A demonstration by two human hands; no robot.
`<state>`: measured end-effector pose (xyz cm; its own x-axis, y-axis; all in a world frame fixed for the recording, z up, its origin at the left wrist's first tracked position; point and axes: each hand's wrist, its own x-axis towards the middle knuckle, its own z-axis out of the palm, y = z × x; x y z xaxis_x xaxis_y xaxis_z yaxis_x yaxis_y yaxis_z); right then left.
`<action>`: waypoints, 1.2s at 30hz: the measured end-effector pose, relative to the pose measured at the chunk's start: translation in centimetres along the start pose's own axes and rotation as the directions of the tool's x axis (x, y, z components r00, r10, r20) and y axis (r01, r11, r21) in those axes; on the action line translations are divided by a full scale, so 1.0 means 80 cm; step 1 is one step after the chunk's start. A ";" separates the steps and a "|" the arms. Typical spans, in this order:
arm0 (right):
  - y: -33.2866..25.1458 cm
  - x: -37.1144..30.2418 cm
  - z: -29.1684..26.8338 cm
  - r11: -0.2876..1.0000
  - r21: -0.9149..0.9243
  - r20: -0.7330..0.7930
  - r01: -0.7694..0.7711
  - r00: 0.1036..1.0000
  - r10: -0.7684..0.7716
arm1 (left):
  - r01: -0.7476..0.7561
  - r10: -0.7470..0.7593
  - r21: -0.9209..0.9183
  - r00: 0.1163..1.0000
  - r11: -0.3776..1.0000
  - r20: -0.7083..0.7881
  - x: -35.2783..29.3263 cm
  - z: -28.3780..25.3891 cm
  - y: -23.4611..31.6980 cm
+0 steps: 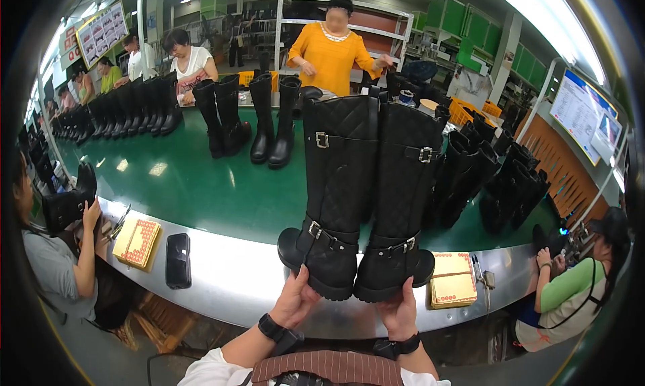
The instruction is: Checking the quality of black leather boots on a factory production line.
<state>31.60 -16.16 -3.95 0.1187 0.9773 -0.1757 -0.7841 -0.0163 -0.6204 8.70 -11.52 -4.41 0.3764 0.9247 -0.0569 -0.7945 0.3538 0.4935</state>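
A pair of tall black boots stands upright before me, raised just over the metal edge of the table. Both have quilted shafts, with silver buckles at the ankle and near the top. My left hand (297,301) grips the left boot (336,184) low at its foot, thumb on the outer side. Under the right boot (403,191) my right hand (400,312) is closed round the sole and side in the same way. The toes point outward, away from each other, and the heels sit close together. Most of my fingers are hidden beneath the soles.
A green table (201,178) with a metal rim (235,265) carries several more boots (272,120). A black phone (178,261) and a yellow card stack (137,242) lie left, another stack (453,280) right. Co-workers sit at both sides; a person in orange (332,53) stands opposite.
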 end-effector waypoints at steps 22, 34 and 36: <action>-0.137 0.053 0.066 0.671 -0.374 0.512 0.641 0.745 -0.427 | 0.536 -0.418 -0.380 0.837 0.754 0.353 0.006 -0.034 -0.003; -0.089 0.022 0.103 0.835 -0.361 0.467 0.415 0.856 -0.223 | 0.378 -0.307 0.321 0.918 0.869 -0.251 0.020 -0.006 0.080; -0.082 0.026 0.110 0.818 -0.426 0.205 0.387 0.922 -0.330 | -0.128 0.165 0.560 0.986 0.818 -0.017 0.013 0.012 0.097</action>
<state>31.65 -12.19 6.49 0.2434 0.9493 0.1991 -0.3355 0.2750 -0.9010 3.41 -7.93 0.18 0.2318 0.9727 0.0109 -0.4314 0.0927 0.8974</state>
